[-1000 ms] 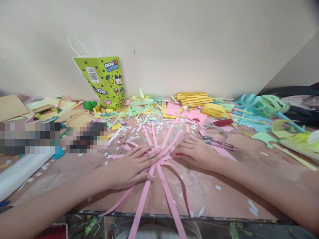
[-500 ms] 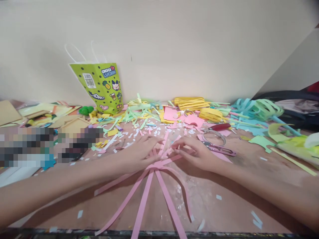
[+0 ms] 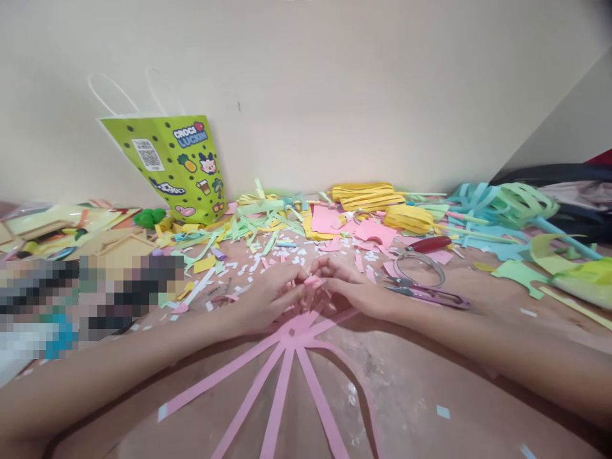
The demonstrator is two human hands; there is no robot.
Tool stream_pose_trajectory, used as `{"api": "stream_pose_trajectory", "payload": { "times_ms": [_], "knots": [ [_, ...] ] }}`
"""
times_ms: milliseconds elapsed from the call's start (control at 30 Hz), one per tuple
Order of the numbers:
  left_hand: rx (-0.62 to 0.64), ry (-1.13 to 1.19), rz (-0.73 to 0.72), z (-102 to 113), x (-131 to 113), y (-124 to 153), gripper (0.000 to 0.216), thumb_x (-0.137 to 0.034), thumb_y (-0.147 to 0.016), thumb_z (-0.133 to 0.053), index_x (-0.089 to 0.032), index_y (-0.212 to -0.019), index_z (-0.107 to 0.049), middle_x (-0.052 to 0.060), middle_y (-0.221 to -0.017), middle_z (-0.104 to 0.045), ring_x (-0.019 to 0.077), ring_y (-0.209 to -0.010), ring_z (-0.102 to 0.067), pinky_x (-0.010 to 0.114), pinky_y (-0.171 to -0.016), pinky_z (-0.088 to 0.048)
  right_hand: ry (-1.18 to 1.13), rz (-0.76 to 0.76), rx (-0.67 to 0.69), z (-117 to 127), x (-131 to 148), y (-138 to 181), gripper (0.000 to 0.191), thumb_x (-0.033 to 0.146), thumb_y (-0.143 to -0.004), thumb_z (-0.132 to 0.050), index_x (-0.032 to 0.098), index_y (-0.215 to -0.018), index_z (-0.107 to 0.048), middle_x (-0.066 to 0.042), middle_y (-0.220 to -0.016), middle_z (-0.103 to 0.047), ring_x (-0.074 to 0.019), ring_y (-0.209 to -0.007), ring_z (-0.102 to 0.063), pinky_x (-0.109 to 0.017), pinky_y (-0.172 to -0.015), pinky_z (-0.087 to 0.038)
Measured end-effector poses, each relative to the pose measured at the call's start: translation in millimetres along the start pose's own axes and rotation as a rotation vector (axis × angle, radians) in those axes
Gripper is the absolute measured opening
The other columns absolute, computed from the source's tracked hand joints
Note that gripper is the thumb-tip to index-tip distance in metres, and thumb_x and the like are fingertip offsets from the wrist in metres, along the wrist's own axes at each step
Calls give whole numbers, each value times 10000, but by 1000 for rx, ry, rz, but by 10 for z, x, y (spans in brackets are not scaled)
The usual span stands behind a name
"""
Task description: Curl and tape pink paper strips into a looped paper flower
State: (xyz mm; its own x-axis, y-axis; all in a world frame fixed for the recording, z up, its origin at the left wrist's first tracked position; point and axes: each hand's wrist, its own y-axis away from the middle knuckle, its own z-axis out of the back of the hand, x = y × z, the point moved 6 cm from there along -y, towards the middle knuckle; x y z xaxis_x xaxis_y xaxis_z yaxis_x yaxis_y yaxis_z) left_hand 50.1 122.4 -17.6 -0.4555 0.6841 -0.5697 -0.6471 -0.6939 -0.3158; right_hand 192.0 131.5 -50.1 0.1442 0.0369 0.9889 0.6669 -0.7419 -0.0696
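Pink paper strips [image 3: 318, 389] fan out over the tabletop from a joined middle with a small dark spot. Just beyond that middle, the fingertips of both hands meet around a small piece of pink paper [image 3: 313, 281], apparently the end of a strip. My left hand [image 3: 275, 296] pinches it from the left, fingers bent. From the right, my right hand [image 3: 351, 288] pinches it too, its thumb and fingers closed together. Scissors with purple handles [image 3: 437, 296] lie beside my right wrist, near a roll of clear tape [image 3: 421, 268]. Some strips are partly hidden beneath the hands.
A green paper bag [image 3: 176, 169] stands against the wall. Yellow paper lanterns [image 3: 366, 196] and paper scraps [image 3: 258, 220] crowd the back. Blue-green cut-paper shapes [image 3: 521, 204] lie at the right. A red-handled tool [image 3: 429, 244] rests by the tape.
My hands have drawn together and now pinch the pink paper between them; before, they were apart over the strips. The view has shifted slightly.
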Motion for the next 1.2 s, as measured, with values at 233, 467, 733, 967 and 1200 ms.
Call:
{"api": "stream_pose_trajectory", "payload": {
  "times_ms": [233,467,733,967,1200],
  "knots": [
    [-16,50,31,-55,131,30,379,-432,-1058,-401,-190,-821,-572,9,-815,-633,170,-788,-565,283,-778,-423,227,33,-32,-8,-1,25,258,462,-1009,-531,219,-1087,-496,33,-852,-583,-88,-690,-551,-227,-647,-461],
    [-4,84,9,-56,123,31,453,-477,-1068,-333,-196,-777,-539,11,-777,-594,180,-766,-544,312,-792,-429,484,198,-15,-55,145,1,309,435,-1044,-460,181,-910,-576,7,-829,-600,-102,-765,-577,-243,-709,-471],
    [-15,125,10,-37,73,18,306,-421,-1052,-405,-196,-878,-518,10,-814,-606,158,-743,-546,293,-768,-447,333,203,-86,14,115,7,317,365,-1022,-519,186,-760,-518,79,-586,-464,-54,-488,-409,-206,-483,-325],
    [-100,77,-64,12,14,43,245,-344,-1046,-429,-188,-899,-547,11,-790,-611,157,-736,-578,299,-777,-459,277,58,-29,-48,70,1,373,535,-966,-575,168,-901,-587,9,-792,-672,-55,-575,-528,-168,-465,-362],
    [25,-15,-85,-57,5,30,289,-338,-1041,-351,-182,-914,-558,47,-842,-655,189,-772,-600,327,-784,-442,211,157,-30,-60,142,-3,376,510,-932,-640,166,-787,-594,68,-594,-522,-27,-441,-405,-164,-409,-270]
  ]
}}
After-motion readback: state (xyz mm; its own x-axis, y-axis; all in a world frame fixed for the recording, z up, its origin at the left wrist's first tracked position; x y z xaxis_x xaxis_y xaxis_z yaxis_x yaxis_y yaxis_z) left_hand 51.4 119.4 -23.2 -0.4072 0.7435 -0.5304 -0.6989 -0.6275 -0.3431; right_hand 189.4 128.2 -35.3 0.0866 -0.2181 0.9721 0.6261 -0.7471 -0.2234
